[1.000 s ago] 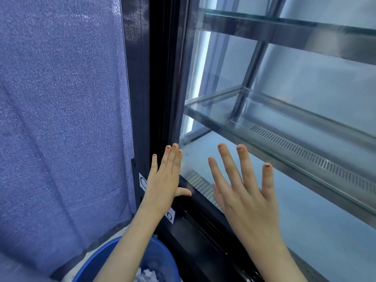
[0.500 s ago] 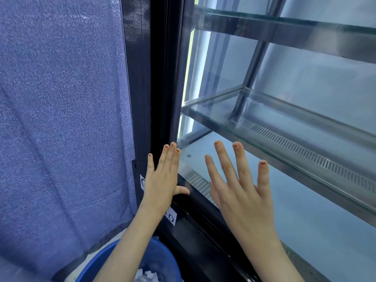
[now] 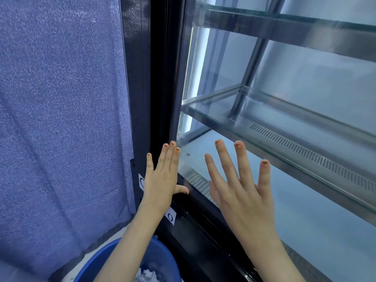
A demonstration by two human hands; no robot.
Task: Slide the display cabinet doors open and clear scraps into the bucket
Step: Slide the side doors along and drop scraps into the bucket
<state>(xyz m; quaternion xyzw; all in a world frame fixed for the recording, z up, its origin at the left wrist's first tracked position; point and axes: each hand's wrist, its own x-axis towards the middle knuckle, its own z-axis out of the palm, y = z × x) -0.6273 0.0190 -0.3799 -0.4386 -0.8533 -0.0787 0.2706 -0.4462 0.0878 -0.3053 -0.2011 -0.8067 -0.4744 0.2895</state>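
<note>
The display cabinet's sliding glass door (image 3: 305, 210) fills the right side, and its black frame post (image 3: 154, 78) stands in the middle. My left hand (image 3: 162, 178) lies flat with straight fingers on the dark door edge by the post, thumb out to the right. My right hand (image 3: 242, 188) presses flat on the glass with fingers spread. A blue bucket (image 3: 162, 253) sits low at the bottom, under my left forearm, with white crumpled scraps (image 3: 148, 274) inside. A small dark speck (image 3: 188, 154) lies on the cabinet floor behind the glass.
A blue textured curtain (image 3: 61, 119) hangs on the left. Inside the cabinet a glass shelf (image 3: 234, 117) with a metal rail and a vent grille (image 3: 315, 151) runs to the right; a second shelf (image 3: 284, 23) sits above. White labels (image 3: 170, 216) are stuck low on the black frame.
Both hands have shifted slightly left with the glass door, flat on it. A bright gap at the door's left edge has widened a little.
</note>
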